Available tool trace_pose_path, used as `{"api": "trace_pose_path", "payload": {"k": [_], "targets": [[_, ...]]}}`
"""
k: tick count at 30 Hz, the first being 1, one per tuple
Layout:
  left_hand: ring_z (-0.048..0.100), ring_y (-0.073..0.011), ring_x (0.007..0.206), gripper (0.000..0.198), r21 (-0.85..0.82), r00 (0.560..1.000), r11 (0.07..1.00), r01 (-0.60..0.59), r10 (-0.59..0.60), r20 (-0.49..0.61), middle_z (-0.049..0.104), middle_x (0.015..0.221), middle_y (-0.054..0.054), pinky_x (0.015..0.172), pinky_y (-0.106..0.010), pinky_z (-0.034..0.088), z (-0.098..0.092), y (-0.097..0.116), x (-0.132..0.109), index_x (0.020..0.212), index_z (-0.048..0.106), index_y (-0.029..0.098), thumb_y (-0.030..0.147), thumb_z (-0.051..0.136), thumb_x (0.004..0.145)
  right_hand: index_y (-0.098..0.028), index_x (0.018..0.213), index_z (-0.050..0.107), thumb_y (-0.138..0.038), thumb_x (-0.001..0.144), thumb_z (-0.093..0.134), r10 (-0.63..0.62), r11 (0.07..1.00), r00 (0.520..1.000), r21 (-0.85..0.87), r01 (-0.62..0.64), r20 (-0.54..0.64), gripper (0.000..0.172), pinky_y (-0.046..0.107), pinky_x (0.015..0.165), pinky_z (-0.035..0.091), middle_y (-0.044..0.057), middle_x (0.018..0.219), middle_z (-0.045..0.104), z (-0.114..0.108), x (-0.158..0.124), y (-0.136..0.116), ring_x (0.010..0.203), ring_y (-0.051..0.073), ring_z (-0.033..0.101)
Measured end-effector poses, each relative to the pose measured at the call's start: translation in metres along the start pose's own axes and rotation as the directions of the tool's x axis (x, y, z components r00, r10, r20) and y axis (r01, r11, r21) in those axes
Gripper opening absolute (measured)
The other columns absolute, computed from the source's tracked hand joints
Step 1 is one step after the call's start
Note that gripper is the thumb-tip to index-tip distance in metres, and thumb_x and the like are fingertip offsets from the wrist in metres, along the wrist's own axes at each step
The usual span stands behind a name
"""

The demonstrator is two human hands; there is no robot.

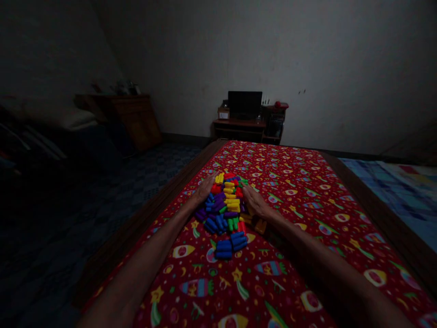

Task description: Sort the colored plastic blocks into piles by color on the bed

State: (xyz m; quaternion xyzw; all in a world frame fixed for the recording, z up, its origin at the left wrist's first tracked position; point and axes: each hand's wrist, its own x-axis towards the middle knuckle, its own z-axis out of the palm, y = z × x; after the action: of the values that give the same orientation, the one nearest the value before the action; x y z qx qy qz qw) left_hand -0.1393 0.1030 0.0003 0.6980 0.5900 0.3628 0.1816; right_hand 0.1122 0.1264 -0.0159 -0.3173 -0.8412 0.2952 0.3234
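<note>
A heap of ribbed plastic toy blocks [219, 202] in red, yellow, blue, green and purple lies on a red patterned cloth [201, 307]. My left hand [205, 188] rests along the left side of the heap, fingers stretched forward and touching its edge. On the opposite side, my right hand [254, 200] lies against the blocks with its fingers extended. Neither hand grips a block. Two blue blocks [224, 249] sit at the near end of the heap. A yellow block [260, 226] lies close below my right wrist. Part of the right edge is hidden behind my right hand.
The cloth covers a long table with a brown border [112, 255]. Beyond it stands a desk with a monitor [245, 104]. A wooden cabinet [136, 120] is at the back left. Blue checked fabric [385, 196] lies to the right.
</note>
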Motion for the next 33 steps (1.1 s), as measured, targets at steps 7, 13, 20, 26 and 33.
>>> {"api": "trace_pose_path", "payload": {"k": [7,13,20,26,33], "targets": [[0.028,-0.0218,0.142,0.073,0.159,0.999,0.987,0.024,-0.021,-0.026,0.038,0.151,-0.011,0.118,-0.044,0.019,-0.024,-0.011,-0.089,0.144,0.037,0.012,0.057,0.011,0.093,-0.024,0.147,0.034,-0.063,0.093,0.023,0.123,0.990,0.990,-0.068,-0.127,-0.062,0.068,0.055,0.116,0.018,0.012,0.153,0.031,-0.016,-0.070,0.004,0.145,0.029,0.015],[0.015,-0.0205,0.146,0.063,0.121,0.988,0.985,0.126,-0.113,-0.106,0.026,0.156,-0.010,0.118,-0.044,0.018,0.019,0.011,-0.104,0.148,0.026,0.015,0.048,0.015,0.096,-0.018,0.150,0.026,-0.055,0.095,0.025,0.097,0.992,0.993,-0.075,-0.103,-0.069,0.066,0.060,0.115,0.014,0.017,0.158,0.012,0.053,-0.063,-0.040,0.146,0.032,0.000],[0.011,-0.0228,0.147,0.060,0.199,0.974,0.972,0.126,-0.083,-0.208,0.016,0.159,-0.011,0.118,-0.047,0.016,0.009,0.033,-0.133,0.151,0.017,0.018,0.045,0.018,0.097,-0.023,0.152,0.020,-0.051,0.097,0.025,0.014,0.993,0.991,-0.114,-0.029,-0.136,0.062,0.058,0.116,0.013,0.011,0.159,0.009,0.034,-0.066,-0.058,0.146,0.030,-0.004],[0.003,-0.0385,0.145,0.084,0.464,0.987,0.871,-0.161,0.142,0.076,0.011,0.160,-0.008,0.111,-0.066,0.009,0.039,0.059,-0.171,0.150,0.020,0.033,0.050,0.062,0.079,-0.020,0.151,0.023,-0.050,0.095,0.032,-0.008,0.988,1.000,-0.156,0.006,-0.014,0.064,0.059,0.114,0.017,0.014,0.159,0.007,0.068,-0.095,-0.065,0.146,0.033,-0.001],[0.006,-0.0410,0.144,0.079,0.535,0.999,0.844,-0.030,0.044,-0.014,0.012,0.159,-0.012,0.108,-0.069,0.010,0.024,0.055,-0.135,0.148,0.028,0.030,0.055,0.059,0.080,-0.020,0.147,0.034,-0.046,0.097,0.030,-0.084,0.992,0.996,-0.095,0.084,0.010,0.056,0.050,0.115,0.025,0.014,0.153,0.029,0.045,-0.078,-0.076,0.143,0.027,0.022]]}}
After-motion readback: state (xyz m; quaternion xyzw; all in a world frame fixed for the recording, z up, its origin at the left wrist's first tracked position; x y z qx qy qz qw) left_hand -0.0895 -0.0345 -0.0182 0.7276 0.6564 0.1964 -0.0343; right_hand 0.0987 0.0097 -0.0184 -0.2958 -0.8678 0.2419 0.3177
